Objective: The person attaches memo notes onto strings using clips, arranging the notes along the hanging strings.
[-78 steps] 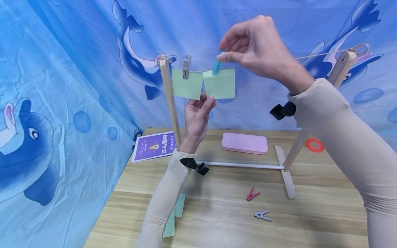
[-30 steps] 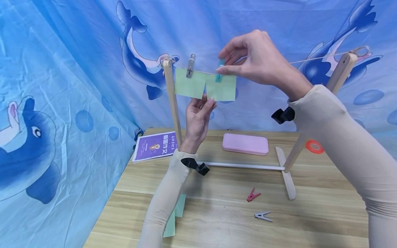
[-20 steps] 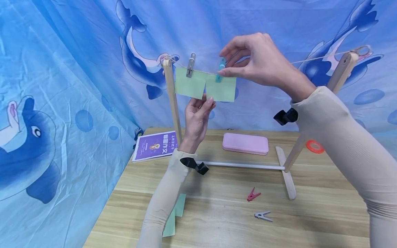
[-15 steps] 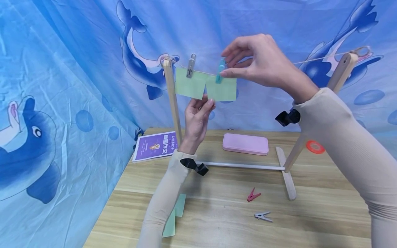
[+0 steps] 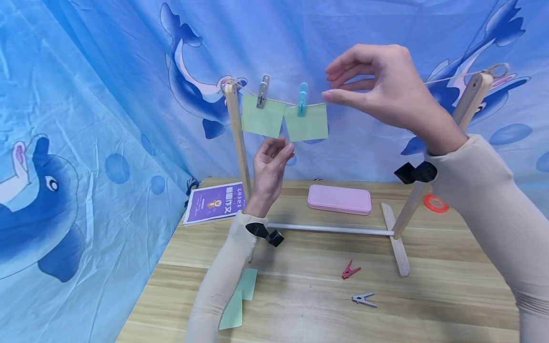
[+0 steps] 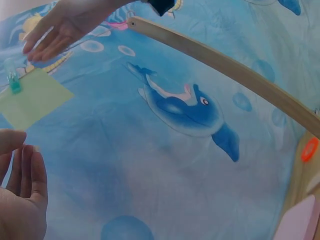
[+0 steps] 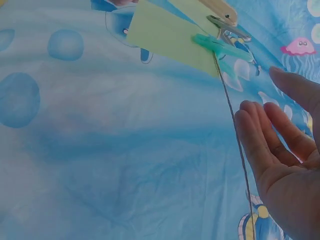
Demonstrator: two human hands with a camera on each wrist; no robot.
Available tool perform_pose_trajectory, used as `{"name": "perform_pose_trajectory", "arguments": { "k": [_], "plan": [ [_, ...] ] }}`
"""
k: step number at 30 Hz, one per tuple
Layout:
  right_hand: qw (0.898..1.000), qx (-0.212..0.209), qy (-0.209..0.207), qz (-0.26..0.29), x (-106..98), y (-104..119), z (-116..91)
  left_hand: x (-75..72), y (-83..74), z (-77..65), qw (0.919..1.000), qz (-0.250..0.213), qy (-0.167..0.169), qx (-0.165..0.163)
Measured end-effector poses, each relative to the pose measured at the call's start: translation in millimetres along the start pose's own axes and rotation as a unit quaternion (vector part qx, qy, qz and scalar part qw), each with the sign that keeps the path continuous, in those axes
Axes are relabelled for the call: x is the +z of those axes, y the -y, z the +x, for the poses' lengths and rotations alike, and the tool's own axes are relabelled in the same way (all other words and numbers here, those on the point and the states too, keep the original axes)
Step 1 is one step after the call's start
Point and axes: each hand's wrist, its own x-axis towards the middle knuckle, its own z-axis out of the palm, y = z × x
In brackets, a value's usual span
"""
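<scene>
Two pale green paper notes hang side by side from a string (image 7: 235,120). A grey clothespin (image 5: 263,92) clips the left note (image 5: 261,119), and a teal clothespin (image 5: 302,99) clips the right note (image 5: 306,127). My right hand (image 5: 388,88) is in the air to the right of the teal clothespin, thumb and fingers parted with nothing between them. Just below the notes, my left hand (image 5: 268,166) has its fingers loosely bent and holds nothing; the left wrist view shows a gap between its fingertips and the right note's lower corner.
Wooden posts (image 5: 238,133) carry the string, joined low down by a white rod (image 5: 334,229). On the table (image 5: 309,305) lie a pink case (image 5: 339,198), a purple book (image 5: 214,202), a red clothespin (image 5: 350,270), a grey clothespin (image 5: 363,299), green notes (image 5: 232,312) and an orange ring (image 5: 435,202).
My right hand has let go of the teal clothespin and drawn away to the right. My left hand has released the right note's lower edge and dropped slightly. The clothespin stays on the string.
</scene>
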Motion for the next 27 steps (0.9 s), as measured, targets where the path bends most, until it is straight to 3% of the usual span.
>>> {"name": "perform_pose_trajectory", "arguments": {
  "k": [5, 10, 20, 23, 27],
  "plan": [
    [0.999, -0.003, -0.016, 0.033, -3.6, -7.8, -14.9, -7.9, 4.4, -4.5, 0.9998, 0.014, 0.012, -0.007],
    [0.998, -0.008, -0.019, 0.059, -2.4, -14.7, -35.0, -15.4, 7.6, -11.8, 0.9981, 0.059, 0.009, -0.014],
    [0.997, 0.024, 0.029, 0.062, 18.2, -46.0, -85.2, -36.2, 11.9, -31.6, 0.9889, 0.142, 0.019, -0.041],
    [0.996, 0.038, 0.049, 0.057, 25.2, -59.2, -101.3, -43.4, 12.0, -39.2, 0.9833, 0.172, 0.035, -0.047],
    [0.995, 0.057, 0.069, 0.054, 34.9, -73.3, -121.4, -55.9, 9.2, -51.7, 0.9701, 0.229, 0.056, -0.057]
  ]
}}
